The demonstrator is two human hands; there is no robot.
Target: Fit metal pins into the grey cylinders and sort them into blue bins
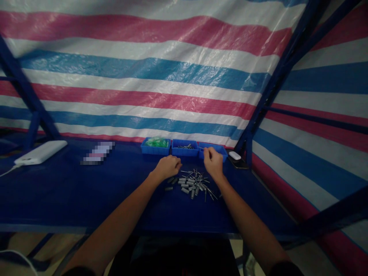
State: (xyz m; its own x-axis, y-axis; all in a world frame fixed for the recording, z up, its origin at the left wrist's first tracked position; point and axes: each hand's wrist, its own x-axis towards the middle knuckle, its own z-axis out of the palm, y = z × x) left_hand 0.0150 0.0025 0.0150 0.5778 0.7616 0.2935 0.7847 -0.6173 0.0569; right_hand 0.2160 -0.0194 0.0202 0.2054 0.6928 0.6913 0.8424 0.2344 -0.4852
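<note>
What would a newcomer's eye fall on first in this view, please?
First, the striped tarp in pink, white and blue behind the bench. Then the two hands at the middle of the blue table: the left hand closed beside a pile of small metal parts, the right hand raised just before three blue bins.

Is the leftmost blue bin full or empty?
Not empty: the leftmost blue bin holds green pieces heaped above its rim. What the pieces are is too blurred to tell.
</note>
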